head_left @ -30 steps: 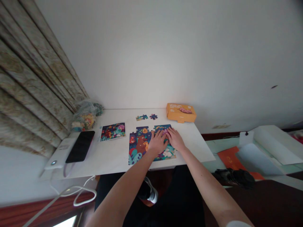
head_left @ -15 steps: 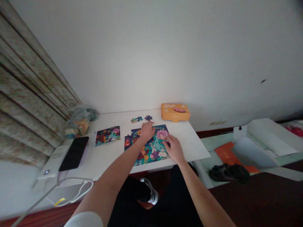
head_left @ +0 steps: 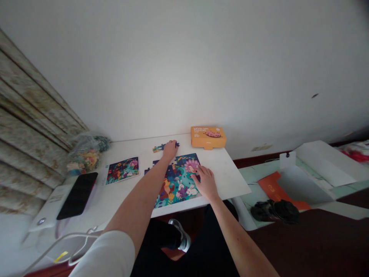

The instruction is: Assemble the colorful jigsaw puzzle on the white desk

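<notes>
A colourful jigsaw puzzle (head_left: pixel 178 181) lies partly assembled on the white table (head_left: pixel 225 173). My left hand (head_left: pixel 169 148) reaches past its far edge and rests on loose puzzle pieces (head_left: pixel 159 147) near the wall; its fingers curl down over a dark blue piece. My right hand (head_left: pixel 204 180) lies flat with fingers spread on the puzzle's right side, by a pink flower shape.
An orange box (head_left: pixel 208 137) stands at the table's far right. A picture card (head_left: pixel 122 169) lies left of the puzzle, then a black phone (head_left: pixel 77 195) on a white device. A plastic bag (head_left: pixel 85 154) sits by the curtain. White cable hangs lower left.
My left hand left the puzzle and moved forward to the loose pieces by the wall. My right hand slid slightly toward me and stays on the puzzle. The camera swung right.
</notes>
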### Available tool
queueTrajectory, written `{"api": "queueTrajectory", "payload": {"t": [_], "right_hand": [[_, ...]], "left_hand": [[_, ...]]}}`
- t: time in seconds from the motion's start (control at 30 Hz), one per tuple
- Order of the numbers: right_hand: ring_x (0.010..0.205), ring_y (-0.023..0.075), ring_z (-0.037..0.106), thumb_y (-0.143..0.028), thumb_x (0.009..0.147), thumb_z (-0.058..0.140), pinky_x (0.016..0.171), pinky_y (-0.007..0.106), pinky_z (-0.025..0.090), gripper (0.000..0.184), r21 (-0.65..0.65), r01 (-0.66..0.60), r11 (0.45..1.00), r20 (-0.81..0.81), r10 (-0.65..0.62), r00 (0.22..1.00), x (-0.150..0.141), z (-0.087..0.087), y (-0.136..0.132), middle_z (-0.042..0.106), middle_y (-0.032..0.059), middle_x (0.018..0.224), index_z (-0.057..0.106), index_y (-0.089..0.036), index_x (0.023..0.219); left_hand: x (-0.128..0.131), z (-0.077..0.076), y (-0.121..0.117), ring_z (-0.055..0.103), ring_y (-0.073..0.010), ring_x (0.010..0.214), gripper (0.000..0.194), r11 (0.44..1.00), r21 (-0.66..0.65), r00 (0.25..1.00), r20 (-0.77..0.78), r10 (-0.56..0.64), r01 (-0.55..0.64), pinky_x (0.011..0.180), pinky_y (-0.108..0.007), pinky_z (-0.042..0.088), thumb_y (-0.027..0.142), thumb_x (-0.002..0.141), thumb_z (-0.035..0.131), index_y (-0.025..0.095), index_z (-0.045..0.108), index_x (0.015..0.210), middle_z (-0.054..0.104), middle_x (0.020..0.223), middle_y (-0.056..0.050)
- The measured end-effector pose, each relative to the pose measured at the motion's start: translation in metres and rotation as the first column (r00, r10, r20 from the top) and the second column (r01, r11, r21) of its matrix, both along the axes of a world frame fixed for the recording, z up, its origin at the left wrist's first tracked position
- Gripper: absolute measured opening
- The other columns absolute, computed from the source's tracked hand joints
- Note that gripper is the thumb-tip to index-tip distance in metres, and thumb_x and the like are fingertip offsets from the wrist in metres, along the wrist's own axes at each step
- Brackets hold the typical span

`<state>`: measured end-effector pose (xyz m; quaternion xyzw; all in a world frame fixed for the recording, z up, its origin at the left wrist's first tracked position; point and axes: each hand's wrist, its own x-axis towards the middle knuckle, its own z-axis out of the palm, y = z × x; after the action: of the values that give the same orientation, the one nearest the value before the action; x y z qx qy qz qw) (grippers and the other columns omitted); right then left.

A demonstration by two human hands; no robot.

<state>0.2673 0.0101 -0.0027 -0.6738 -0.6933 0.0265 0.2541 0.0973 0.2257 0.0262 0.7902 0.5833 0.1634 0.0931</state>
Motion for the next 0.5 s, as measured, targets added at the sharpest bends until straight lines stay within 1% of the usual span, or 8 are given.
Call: {"api": "queueTrajectory", "payload": {"t": [0.13, 0.17, 0.23, 0.3, 0.33, 0.37, 0.43, 0.5], "right_hand": [[0.132, 0.0308, 0.055, -0.047, 0.104, 0.049, 0.114, 0.051, 0.036, 0.039, -0.005, 0.012, 1.000, -0.007, -0.012, 1.000, -0.001, 0.002, 0.000, 0.065, 0.0131, 0.141, 0.068, -0.022, 0.127], [0.132, 0.0307, 0.055, -0.047, 0.104, 0.049, 0.114, 0.051, 0.036, 0.039, -0.005, 0.012, 1.000, -0.011, -0.012, 1.000, -0.001, 0.002, 0.000, 0.065, 0.0130, 0.141, 0.068, -0.022, 0.127], [0.132, 0.0306, 0.055, -0.048, 0.104, 0.049, 0.114, 0.051, 0.036, 0.039, -0.004, 0.008, 1.000, -0.019, -0.008, 1.000, -0.001, 0.001, 0.000, 0.065, 0.0128, 0.141, 0.068, -0.022, 0.127], [0.132, 0.0305, 0.055, -0.048, 0.103, 0.049, 0.114, 0.051, 0.037, 0.039, 0.003, 0.003, 1.000, -0.029, -0.003, 1.000, 0.000, 0.000, 0.000, 0.065, 0.0127, 0.140, 0.068, -0.022, 0.127], [0.131, 0.0304, 0.056, -0.047, 0.103, 0.050, 0.114, 0.051, 0.037, 0.039, 0.010, 0.002, 1.000, -0.033, -0.001, 0.999, 0.001, 0.000, 0.000, 0.065, 0.0128, 0.140, 0.068, -0.022, 0.127], [0.130, 0.0304, 0.056, -0.047, 0.103, 0.050, 0.113, 0.051, 0.037, 0.039, 0.017, 0.001, 1.000, -0.036, 0.000, 0.999, 0.002, -0.001, 0.000, 0.065, 0.0129, 0.140, 0.068, -0.021, 0.127], [0.129, 0.0304, 0.057, -0.047, 0.103, 0.051, 0.113, 0.050, 0.038, 0.039, 0.029, -0.003, 1.000, -0.031, 0.004, 1.000, 0.003, -0.003, 0.001, 0.065, 0.0131, 0.139, 0.068, -0.021, 0.126], [0.129, 0.0302, 0.057, -0.046, 0.103, 0.052, 0.112, 0.049, 0.039, 0.037, 0.038, -0.011, 0.999, -0.018, 0.012, 1.000, 0.004, -0.004, 0.001, 0.066, 0.0130, 0.138, 0.069, -0.021, 0.125]], "left_hand": [[-0.001, 0.005, 0.001, 0.067, -0.0262, 0.113, 0.029, 1.000, 0.028, 0.999, 0.039, 0.002, -0.003, 0.100, -0.037, 0.049, 0.019, 0.094, 0.061, 0.018, 0.066, 0.123, 0.068, 0.124, -0.013], [0.001, 0.006, -0.001, 0.067, -0.0257, 0.112, 0.028, 0.999, 0.050, 0.997, 0.083, 0.000, -0.005, 0.100, -0.037, 0.050, 0.019, 0.094, 0.062, 0.019, 0.067, 0.121, 0.069, 0.123, -0.012], [0.006, 0.009, -0.010, 0.068, -0.0243, 0.107, 0.024, 0.992, 0.122, 0.968, 0.249, -0.010, -0.021, 0.098, -0.037, 0.052, 0.019, 0.093, 0.064, 0.020, 0.069, 0.116, 0.071, 0.117, -0.011], [0.012, 0.009, -0.030, 0.069, -0.0227, 0.102, 0.022, 0.975, 0.218, 0.890, 0.452, -0.056, -0.050, 0.095, -0.037, 0.055, 0.018, 0.093, 0.065, 0.020, 0.070, 0.114, 0.072, 0.113, -0.010], [0.014, 0.008, -0.043, 0.070, -0.0222, 0.101, 0.022, 0.962, 0.264, 0.845, 0.527, -0.090, -0.062, 0.094, -0.037, 0.056, 0.019, 0.093, 0.066, 0.020, 0.070, 0.114, 0.072, 0.112, -0.010], [0.014, 0.006, -0.058, 0.069, -0.0222, 0.103, 0.022, 0.949, 0.311, 0.812, 0.566, -0.138, -0.055, 0.096, -0.037, 0.056, 0.020, 0.093, 0.066, 0.020, 0.071, 0.115, 0.072, 0.113, -0.009], [0.005, 0.000, -0.089, 0.069, -0.0220, 0.107, 0.018, 0.932, 0.362, 0.789, 0.578, -0.209, -0.019, 0.099, -0.038, 0.055, 0.022, 0.095, 0.066, 0.022, 0.072, 0.112, 0.072, 0.113, -0.008], [-0.019, -0.008, -0.114, 0.070, -0.0216, 0.104, 0.017, 0.932, 0.361, 0.807, 0.541, -0.238, 0.033, 0.097, -0.038, 0.057, 0.023, 0.095, 0.066, 0.022, 0.074, 0.110, 0.073, 0.112, -0.008]]}}
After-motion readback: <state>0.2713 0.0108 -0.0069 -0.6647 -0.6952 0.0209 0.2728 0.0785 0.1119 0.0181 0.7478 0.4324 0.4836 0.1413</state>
